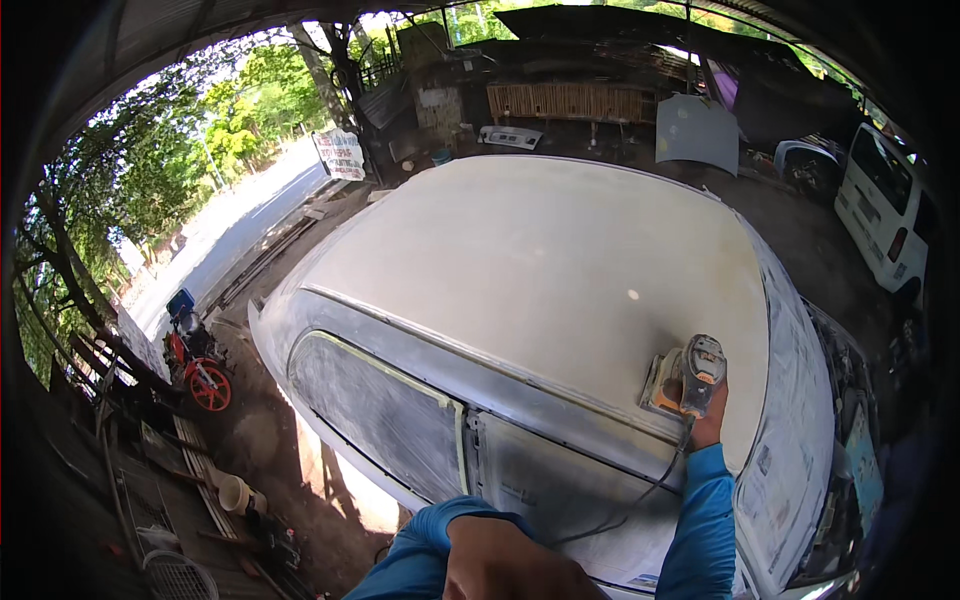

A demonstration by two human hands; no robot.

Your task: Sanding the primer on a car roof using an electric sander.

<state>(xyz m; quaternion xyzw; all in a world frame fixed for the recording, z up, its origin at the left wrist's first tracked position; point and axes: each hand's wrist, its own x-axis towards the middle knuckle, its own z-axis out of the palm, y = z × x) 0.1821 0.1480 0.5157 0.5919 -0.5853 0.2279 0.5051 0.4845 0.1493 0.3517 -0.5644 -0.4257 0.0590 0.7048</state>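
Observation:
My right hand (711, 420) is wrapped round the back of an electric sander (703, 368) with a grey and orange body. The sander's pad sits on the pale, dull car roof (520, 250), near its right side edge. A dark cord (655, 490) trails from the sander down over the car's side. My left hand (515, 565) is low in the view, in front of the car's side windows; its fingers are cut off by the lower edge. Blue sleeves cover both forearms. A greyish film covers the side window (375, 410), with yellowish tape along its frame.
Paper covers the windscreen area (790, 450) at the right. A red motorcycle (200, 365) and a white bucket (240, 495) stand at the left. Behind the car are a loose bonnet panel (697, 135) and a bamboo bench (570, 102). A white van (885, 205) is at far right.

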